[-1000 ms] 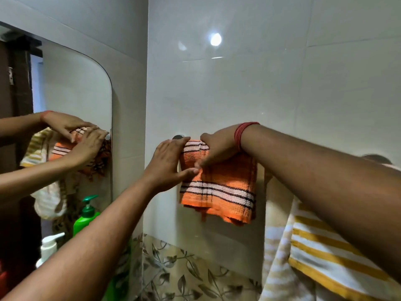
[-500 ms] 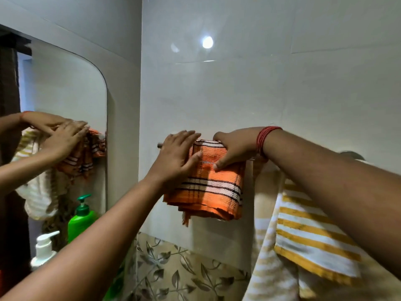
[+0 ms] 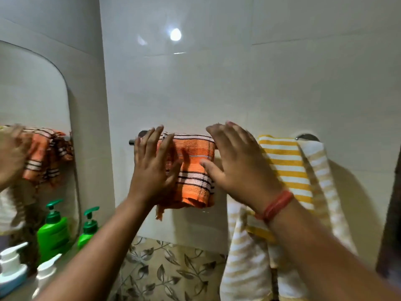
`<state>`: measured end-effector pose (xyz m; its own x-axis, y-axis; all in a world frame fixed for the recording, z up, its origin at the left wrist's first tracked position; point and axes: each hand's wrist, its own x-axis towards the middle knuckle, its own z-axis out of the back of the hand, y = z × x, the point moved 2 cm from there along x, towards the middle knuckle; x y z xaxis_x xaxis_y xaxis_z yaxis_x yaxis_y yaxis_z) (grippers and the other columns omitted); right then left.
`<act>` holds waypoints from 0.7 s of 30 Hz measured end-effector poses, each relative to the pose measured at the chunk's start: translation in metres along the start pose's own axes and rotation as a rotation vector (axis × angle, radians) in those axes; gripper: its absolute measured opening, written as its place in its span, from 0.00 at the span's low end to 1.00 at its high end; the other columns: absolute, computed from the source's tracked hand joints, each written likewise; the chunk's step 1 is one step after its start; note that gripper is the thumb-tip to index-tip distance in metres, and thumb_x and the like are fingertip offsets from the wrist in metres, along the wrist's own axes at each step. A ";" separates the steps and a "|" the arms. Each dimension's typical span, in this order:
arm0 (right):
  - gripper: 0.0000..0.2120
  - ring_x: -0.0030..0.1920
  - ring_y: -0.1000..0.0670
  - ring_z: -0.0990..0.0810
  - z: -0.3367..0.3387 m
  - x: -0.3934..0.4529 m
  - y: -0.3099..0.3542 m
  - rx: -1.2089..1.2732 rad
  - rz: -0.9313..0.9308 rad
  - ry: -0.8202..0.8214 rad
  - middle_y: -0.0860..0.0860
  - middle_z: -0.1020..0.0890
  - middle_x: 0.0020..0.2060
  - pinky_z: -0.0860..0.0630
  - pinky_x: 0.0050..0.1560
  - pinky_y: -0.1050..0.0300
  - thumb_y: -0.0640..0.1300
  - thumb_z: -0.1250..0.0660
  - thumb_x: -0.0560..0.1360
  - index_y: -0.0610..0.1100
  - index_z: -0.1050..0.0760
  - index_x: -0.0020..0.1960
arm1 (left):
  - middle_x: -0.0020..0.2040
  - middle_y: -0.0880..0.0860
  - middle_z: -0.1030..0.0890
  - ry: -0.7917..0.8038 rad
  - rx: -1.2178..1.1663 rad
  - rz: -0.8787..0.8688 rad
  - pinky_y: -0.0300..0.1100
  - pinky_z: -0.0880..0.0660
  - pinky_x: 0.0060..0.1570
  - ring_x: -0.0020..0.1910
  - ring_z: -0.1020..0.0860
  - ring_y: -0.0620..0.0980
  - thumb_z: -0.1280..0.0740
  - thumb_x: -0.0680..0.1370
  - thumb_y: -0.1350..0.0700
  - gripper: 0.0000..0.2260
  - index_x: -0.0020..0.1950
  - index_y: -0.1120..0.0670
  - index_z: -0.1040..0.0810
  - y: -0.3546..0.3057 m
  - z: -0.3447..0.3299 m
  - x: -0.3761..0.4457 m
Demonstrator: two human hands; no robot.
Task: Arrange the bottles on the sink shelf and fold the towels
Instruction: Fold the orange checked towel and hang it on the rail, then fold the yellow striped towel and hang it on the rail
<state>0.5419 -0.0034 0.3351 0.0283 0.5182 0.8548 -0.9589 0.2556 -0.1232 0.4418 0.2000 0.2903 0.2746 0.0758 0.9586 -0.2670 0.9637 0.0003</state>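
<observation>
Nearest us, a white pump bottle [image 3: 46, 276] and a green pump bottle [image 3: 89, 229] stand on the shelf below the mirror [image 3: 32, 101]. Our left hand [image 3: 152, 170] and right hand [image 3: 236, 168] spread flat, fingers wide, flanking the orange towel [image 3: 193, 168] draped over the rail [image 3: 135, 141]. A yellow striped towel [image 3: 286, 166] hangs just beside it, crowding the right.

There is one camera only, worn on the person's head. It looks forward and a little down, straight at the glossy white tiled wall [image 3: 217, 94], from very near. The metal towel rail [image 3: 135, 141] crosses the middle of the view. At the left edge the rounded wall mirror [image 3: 32, 101] shows the same place again from the side.
</observation>
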 end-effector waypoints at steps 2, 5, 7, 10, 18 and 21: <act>0.29 0.77 0.46 0.39 0.005 -0.035 -0.004 0.059 -0.089 -0.111 0.49 0.31 0.73 0.39 0.74 0.40 0.59 0.39 0.77 0.47 0.34 0.74 | 0.80 0.58 0.38 -0.136 -0.119 -0.039 0.66 0.46 0.75 0.80 0.43 0.56 0.38 0.81 0.48 0.26 0.78 0.54 0.36 -0.037 -0.003 -0.013; 0.26 0.78 0.45 0.40 0.007 -0.069 -0.014 0.087 -0.190 -0.197 0.47 0.31 0.74 0.38 0.73 0.38 0.53 0.36 0.77 0.45 0.31 0.73 | 0.81 0.57 0.40 -0.146 -0.278 -0.059 0.63 0.45 0.76 0.81 0.43 0.56 0.38 0.82 0.52 0.26 0.79 0.53 0.38 -0.098 -0.012 -0.029; 0.24 0.77 0.43 0.39 0.009 -0.081 -0.022 0.082 -0.224 -0.221 0.45 0.30 0.73 0.37 0.73 0.38 0.49 0.34 0.76 0.42 0.28 0.71 | 0.81 0.56 0.42 -0.093 -0.383 -0.034 0.62 0.44 0.76 0.81 0.44 0.55 0.39 0.82 0.53 0.26 0.79 0.54 0.39 -0.130 -0.018 -0.033; 0.23 0.77 0.43 0.40 0.019 -0.098 -0.039 0.055 -0.252 -0.295 0.44 0.31 0.74 0.37 0.73 0.37 0.47 0.34 0.76 0.41 0.27 0.70 | 0.82 0.53 0.43 -0.041 -0.444 -0.017 0.56 0.44 0.78 0.81 0.46 0.52 0.40 0.83 0.50 0.27 0.81 0.54 0.40 -0.162 -0.029 -0.035; 0.30 0.80 0.45 0.46 0.040 -0.134 -0.086 0.089 -0.483 -0.295 0.45 0.40 0.79 0.40 0.75 0.37 0.55 0.38 0.79 0.44 0.38 0.77 | 0.83 0.45 0.50 0.070 -0.558 0.275 0.55 0.51 0.80 0.81 0.55 0.43 0.44 0.81 0.38 0.33 0.83 0.48 0.50 -0.201 -0.056 -0.026; 0.33 0.80 0.45 0.48 0.035 -0.137 -0.091 0.152 -0.511 -0.256 0.46 0.43 0.80 0.40 0.75 0.37 0.58 0.38 0.78 0.47 0.41 0.78 | 0.83 0.44 0.53 0.057 -0.565 0.365 0.50 0.54 0.79 0.81 0.57 0.41 0.46 0.80 0.34 0.35 0.83 0.44 0.53 -0.209 -0.062 -0.028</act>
<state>0.6157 -0.1265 0.2473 0.4467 0.1423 0.8833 -0.8717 0.2915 0.3939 0.5470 0.0125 0.2455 0.3103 0.4207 0.8525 0.1677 0.8584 -0.4847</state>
